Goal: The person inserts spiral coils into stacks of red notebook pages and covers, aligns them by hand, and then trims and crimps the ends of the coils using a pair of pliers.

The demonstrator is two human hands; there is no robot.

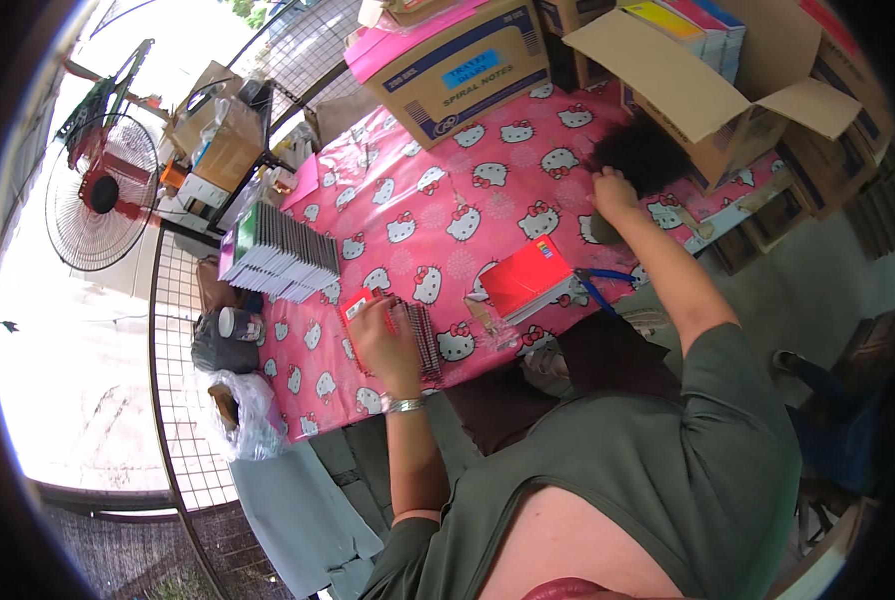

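My left hand (386,345) bends its fingers over a low stack of red spiral notebooks (427,345) near the table's front edge. At the right, my right hand (616,197) has its fingers drawn together at the near left edge of a dark, bristly bundle of thin black strands (648,155); what sits between the fingertips is too small to tell. Between my hands lies a stack of red-covered books (528,275), with blue-handled pliers (600,287) touching its right side. A taller row of spiral-bound notebooks (283,250) stands left of my left hand.
A printed pink cloth (403,228) covers the table. Cardboard boxes stand at the back: a taped one (458,85) and an open one (698,100) with books inside. A fan (103,193), plastic bag (253,415) and lidded jar (240,325) are at the left.
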